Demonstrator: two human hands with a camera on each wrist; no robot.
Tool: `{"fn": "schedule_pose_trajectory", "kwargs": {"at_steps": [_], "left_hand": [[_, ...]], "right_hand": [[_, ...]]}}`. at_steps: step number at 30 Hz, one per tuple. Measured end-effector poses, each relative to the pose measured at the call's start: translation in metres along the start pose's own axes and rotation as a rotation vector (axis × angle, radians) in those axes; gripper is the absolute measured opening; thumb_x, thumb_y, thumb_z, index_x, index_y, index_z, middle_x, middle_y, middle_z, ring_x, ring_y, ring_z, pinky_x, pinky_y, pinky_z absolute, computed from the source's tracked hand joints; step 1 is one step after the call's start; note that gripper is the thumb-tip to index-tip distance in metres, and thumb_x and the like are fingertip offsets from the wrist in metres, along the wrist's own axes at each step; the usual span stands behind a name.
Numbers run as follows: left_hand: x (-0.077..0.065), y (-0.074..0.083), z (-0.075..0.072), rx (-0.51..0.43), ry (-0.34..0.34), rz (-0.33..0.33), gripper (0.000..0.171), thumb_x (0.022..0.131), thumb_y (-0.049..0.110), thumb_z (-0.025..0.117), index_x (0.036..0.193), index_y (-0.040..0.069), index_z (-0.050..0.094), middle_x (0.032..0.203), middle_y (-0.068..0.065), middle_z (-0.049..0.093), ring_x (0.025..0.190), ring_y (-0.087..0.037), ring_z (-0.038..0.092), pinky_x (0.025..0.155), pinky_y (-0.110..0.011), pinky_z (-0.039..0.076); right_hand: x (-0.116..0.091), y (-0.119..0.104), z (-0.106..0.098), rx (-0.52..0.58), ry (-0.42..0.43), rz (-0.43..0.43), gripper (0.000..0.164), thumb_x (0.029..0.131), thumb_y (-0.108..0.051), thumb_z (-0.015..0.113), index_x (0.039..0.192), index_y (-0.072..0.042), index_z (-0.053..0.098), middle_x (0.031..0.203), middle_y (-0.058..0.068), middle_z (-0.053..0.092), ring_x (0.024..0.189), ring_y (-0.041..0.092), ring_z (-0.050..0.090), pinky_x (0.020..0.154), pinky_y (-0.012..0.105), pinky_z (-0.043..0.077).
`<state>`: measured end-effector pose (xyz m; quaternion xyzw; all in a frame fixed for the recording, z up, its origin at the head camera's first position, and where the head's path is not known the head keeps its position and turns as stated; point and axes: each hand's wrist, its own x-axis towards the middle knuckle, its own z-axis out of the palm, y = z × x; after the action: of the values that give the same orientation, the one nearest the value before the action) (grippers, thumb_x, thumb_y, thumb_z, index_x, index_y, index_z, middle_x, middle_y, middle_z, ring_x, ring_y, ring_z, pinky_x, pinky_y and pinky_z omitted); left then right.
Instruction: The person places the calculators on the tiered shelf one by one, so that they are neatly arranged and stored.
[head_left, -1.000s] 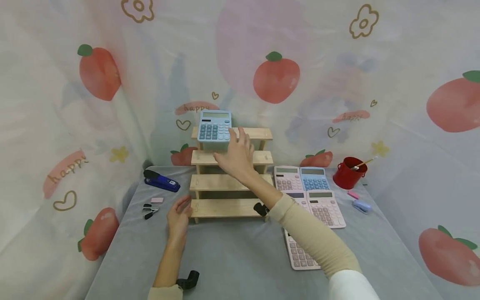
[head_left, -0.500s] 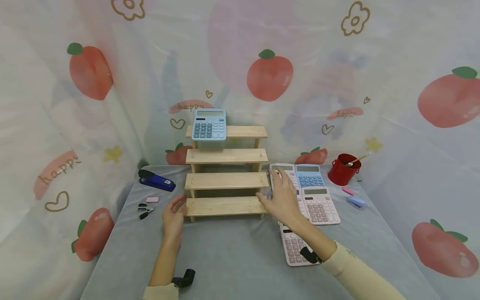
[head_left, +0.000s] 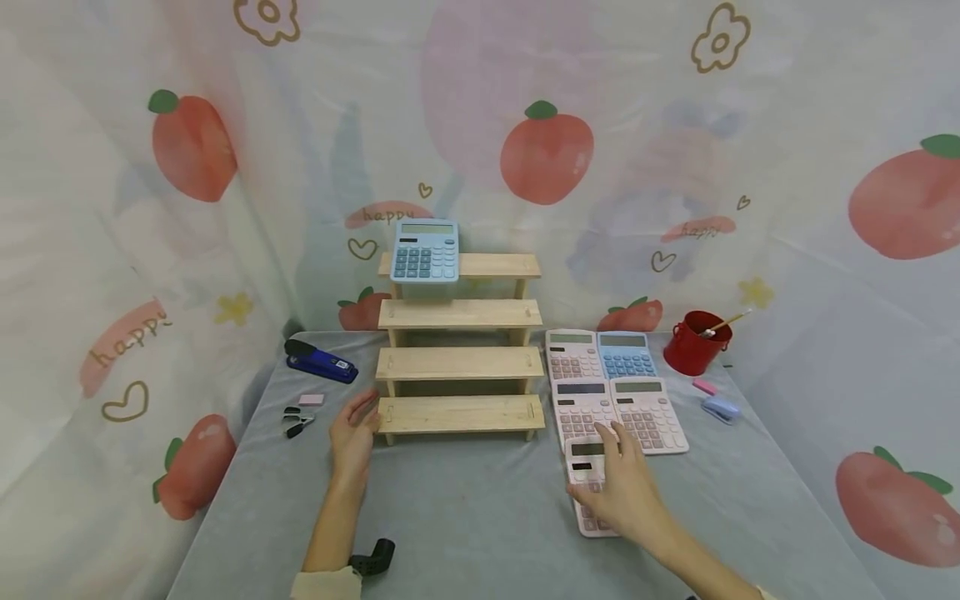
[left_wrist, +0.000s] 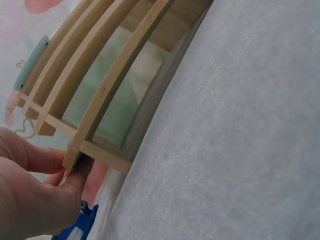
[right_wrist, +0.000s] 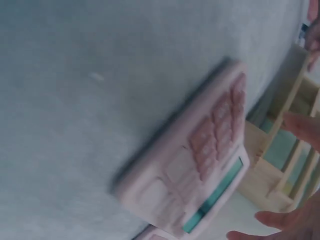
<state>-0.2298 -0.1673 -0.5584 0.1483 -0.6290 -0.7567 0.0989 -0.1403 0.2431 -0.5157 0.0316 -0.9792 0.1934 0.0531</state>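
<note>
On my head view the left hand (head_left: pixel 354 437) sits at the left end of the stand (head_left: pixel 459 364), and from the left wrist I see its thumb and fingers pinching the end of the lowest board (head_left: pixel 461 414). My right hand (head_left: pixel 630 492) is spread over the near calculator (head_left: pixel 582 467), a pink one lying face up on the table (head_left: pixel 465 517); its fingers are well parted and have hold of nothing, and the right wrist view shows a gap beside the keys, though I cannot tell whether any fingertip touches. The near calculator's screen end meets or overlaps the middle calculator (head_left: pixel 579 404); I cannot tell which. Beyond lie a right-hand pink calculator (head_left: pixel 648 417), a far pink calculator (head_left: pixel 572 354) and a blue calculator (head_left: pixel 628 356). On the stand's top board, toward the left, I have a light blue calculator (head_left: pixel 424 252) leaning back, face toward me. A red bucket (head_left: pixel 693 342) stands right of the group, and a dark blue stapler (head_left: pixel 321 362) lies left of the stand.
</note>
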Motion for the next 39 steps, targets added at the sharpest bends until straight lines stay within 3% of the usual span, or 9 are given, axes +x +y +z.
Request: {"fn": "schedule_pose_trajectory", "kwargs": {"at_steps": [6, 15, 21, 28, 39], "left_hand": [[-0.001, 0.0, 0.0, -0.008, 0.01, -0.004, 0.052, 0.095, -0.015, 0.054, 0.145, -0.002, 0.055, 0.15, -0.019, 0.055, 0.139, -0.035, 0.052, 0.086, -0.012, 0.05], [-0.001, 0.0, 0.002, -0.005, 0.003, -0.013, 0.052, 0.095, -0.015, 0.055, 0.145, -0.002, 0.054, 0.15, -0.018, 0.055, 0.139, -0.032, 0.053, 0.086, -0.011, 0.05], [-0.002, 0.0, 0.001, 0.009, 0.003, -0.009, 0.051, 0.095, -0.014, 0.055, 0.145, -0.001, 0.054, 0.15, -0.018, 0.055, 0.139, -0.033, 0.053, 0.085, -0.011, 0.05], [-0.002, 0.002, 0.001, 0.006, 0.012, -0.008, 0.051, 0.095, -0.014, 0.056, 0.144, 0.001, 0.056, 0.149, -0.016, 0.057, 0.14, -0.029, 0.052, 0.086, -0.012, 0.049], [-0.001, 0.0, 0.001, -0.051, 0.002, 0.016, 0.052, 0.094, -0.017, 0.055, 0.145, -0.006, 0.051, 0.151, -0.023, 0.053, 0.14, -0.038, 0.051, 0.091, -0.013, 0.051]], "right_hand": [[-0.018, 0.012, 0.018, -0.029, -0.005, -0.011, 0.127, 0.055, -0.047, 0.102, 0.153, 0.003, 0.038, 0.152, 0.036, 0.033, 0.133, 0.058, 0.043, 0.098, 0.074, 0.044], [-0.031, 0.019, 0.024, -0.022, -0.029, 0.028, 0.136, 0.048, -0.048, 0.104, 0.155, 0.0, 0.035, 0.157, 0.038, 0.025, 0.131, 0.062, 0.042, 0.094, 0.076, 0.045], [-0.033, 0.021, 0.025, 0.001, -0.041, 0.043, 0.134, 0.049, -0.043, 0.104, 0.155, -0.001, 0.034, 0.155, 0.036, 0.026, 0.127, 0.063, 0.045, 0.096, 0.076, 0.044], [-0.033, 0.021, 0.025, 0.057, 0.059, -0.002, 0.128, 0.048, -0.034, 0.102, 0.153, -0.001, 0.037, 0.148, 0.033, 0.035, 0.124, 0.06, 0.05, 0.096, 0.073, 0.046], [-0.021, 0.006, 0.0, 0.08, 0.077, -0.008, 0.123, 0.055, -0.031, 0.102, 0.155, -0.004, 0.035, 0.151, 0.03, 0.032, 0.126, 0.056, 0.05, 0.097, 0.072, 0.048]]}}
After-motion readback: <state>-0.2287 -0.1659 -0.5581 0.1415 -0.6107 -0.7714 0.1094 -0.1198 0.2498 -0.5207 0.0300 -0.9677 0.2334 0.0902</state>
